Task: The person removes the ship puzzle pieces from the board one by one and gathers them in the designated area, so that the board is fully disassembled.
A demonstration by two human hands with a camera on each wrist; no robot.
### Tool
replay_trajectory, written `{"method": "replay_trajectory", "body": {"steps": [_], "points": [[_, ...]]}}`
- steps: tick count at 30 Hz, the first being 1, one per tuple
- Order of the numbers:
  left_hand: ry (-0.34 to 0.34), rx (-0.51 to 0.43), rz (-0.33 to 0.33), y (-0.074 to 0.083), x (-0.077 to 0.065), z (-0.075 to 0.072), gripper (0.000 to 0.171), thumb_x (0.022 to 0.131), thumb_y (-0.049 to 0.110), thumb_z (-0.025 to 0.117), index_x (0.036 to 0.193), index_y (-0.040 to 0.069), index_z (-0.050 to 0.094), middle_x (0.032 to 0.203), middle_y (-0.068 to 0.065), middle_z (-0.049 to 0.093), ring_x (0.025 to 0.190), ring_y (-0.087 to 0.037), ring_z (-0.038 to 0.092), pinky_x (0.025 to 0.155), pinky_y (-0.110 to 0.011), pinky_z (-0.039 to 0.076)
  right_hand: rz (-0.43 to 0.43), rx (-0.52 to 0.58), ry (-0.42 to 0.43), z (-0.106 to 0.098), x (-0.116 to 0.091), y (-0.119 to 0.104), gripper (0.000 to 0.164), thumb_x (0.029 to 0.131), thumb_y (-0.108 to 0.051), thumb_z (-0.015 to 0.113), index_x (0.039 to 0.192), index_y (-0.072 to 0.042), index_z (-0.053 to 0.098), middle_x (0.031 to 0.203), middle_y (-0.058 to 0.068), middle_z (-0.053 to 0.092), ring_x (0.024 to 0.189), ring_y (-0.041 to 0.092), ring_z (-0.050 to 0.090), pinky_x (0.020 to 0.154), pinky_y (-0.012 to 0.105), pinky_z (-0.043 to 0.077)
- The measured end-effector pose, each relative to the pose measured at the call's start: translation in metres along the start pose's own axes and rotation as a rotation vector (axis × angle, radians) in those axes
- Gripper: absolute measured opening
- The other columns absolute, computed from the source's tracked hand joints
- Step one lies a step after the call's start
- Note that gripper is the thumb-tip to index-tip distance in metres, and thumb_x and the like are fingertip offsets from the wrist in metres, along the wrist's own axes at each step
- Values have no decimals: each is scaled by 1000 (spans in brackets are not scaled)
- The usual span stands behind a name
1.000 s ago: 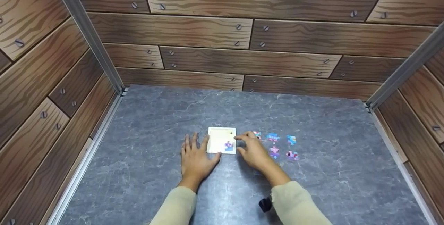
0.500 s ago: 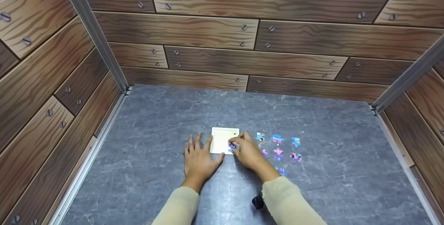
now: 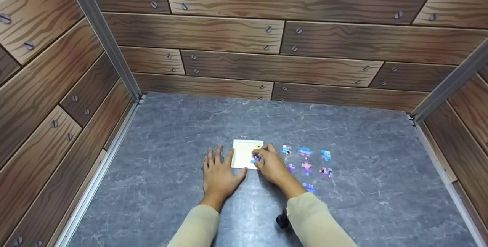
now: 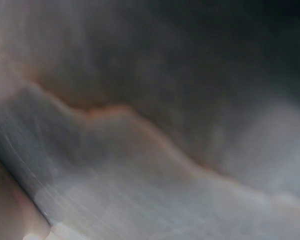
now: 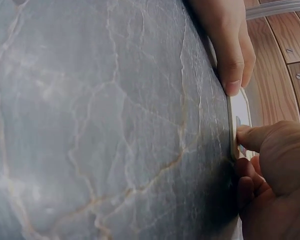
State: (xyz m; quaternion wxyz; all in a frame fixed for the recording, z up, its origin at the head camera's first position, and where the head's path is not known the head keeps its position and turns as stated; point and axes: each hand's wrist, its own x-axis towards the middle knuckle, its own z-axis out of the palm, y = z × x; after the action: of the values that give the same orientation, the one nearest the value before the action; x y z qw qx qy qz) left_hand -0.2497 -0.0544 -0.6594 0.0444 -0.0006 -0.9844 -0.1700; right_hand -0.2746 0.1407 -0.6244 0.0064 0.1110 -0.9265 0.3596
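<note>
A pale, square puzzle tray (image 3: 242,155) lies on the grey tabletop in the head view. In its lower right corner is a small purple and blue puzzle piece (image 3: 254,159), partly covered by fingers. My right hand (image 3: 272,166) reaches over the tray's right edge, thumb and forefinger pinching at that piece. Spread flat, my left hand (image 3: 221,176) rests at the tray's left side, its forefinger and thumb touching the edge. The right wrist view shows the right thumb (image 5: 252,137) on the tray's rim. Only a blurred surface appears in the left wrist view.
Several loose puzzle pieces lie right of the tray, among them a blue one (image 3: 305,151), a pink one (image 3: 306,166) and a purple one (image 3: 309,188) near the right forearm. Wood-patterned walls (image 3: 213,35) enclose the tabletop (image 3: 183,125) at the back and sides.
My right hand has moved left from beside the tray onto its lower right corner, its fingers closing at the piece. The left hand has stayed at the tray. The head view has shifted slightly.
</note>
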Motion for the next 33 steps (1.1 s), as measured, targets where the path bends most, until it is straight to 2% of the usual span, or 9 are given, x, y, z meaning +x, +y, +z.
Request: {"method": "replay_trajectory", "body": {"steps": [6, 12, 18, 21, 27, 33], "points": [[-15, 4, -8, -1, 1, 1, 87, 93, 83, 55, 165, 34, 46, 178, -17, 31, 168, -49, 20, 133, -67, 25, 25, 20, 19, 0, 1, 3, 40, 90, -5, 86, 128, -2, 76, 125, 12, 62, 118, 31, 68, 107, 50, 58], [-21, 17, -13, 0, 1, 1, 87, 93, 84, 54, 165, 35, 46, 178, -16, 31, 168, -48, 20, 133, -67, 25, 21, 4, 56, 1, 0, 4, 35, 88, -6, 88, 121, 0, 78, 122, 12, 64, 115, 30, 69, 105, 48, 58], [-16, 19, -15, 1, 1, -1, 87, 92, 83, 56, 164, 35, 47, 178, -16, 31, 168, -48, 21, 132, -67, 26, 10, -4, 61, 1, -1, 2, 34, 87, -5, 89, 120, -3, 79, 122, 10, 65, 114, 30, 70, 104, 48, 59], [-23, 21, -17, 1, 1, -1, 87, 92, 84, 55, 165, 36, 46, 179, -16, 30, 168, -48, 20, 132, -67, 26, -5, -23, 66, 0, 0, 2, 35, 86, -5, 89, 120, -4, 79, 119, 9, 68, 110, 28, 71, 102, 47, 59], [-22, 19, -16, 1, 1, 0, 87, 92, 84, 55, 165, 36, 46, 179, -16, 30, 168, -48, 20, 132, -67, 26, -37, -72, 70, 0, 1, 4, 37, 85, -8, 90, 120, -5, 79, 104, 7, 70, 92, 19, 66, 87, 43, 59], [-27, 15, -17, 1, 0, 0, 87, 92, 83, 56, 164, 35, 47, 178, -16, 31, 168, -48, 20, 132, -67, 26, -23, -53, 42, -4, -2, 6, 37, 87, -9, 89, 123, -5, 78, 104, 7, 69, 93, 17, 66, 90, 42, 60]]}}
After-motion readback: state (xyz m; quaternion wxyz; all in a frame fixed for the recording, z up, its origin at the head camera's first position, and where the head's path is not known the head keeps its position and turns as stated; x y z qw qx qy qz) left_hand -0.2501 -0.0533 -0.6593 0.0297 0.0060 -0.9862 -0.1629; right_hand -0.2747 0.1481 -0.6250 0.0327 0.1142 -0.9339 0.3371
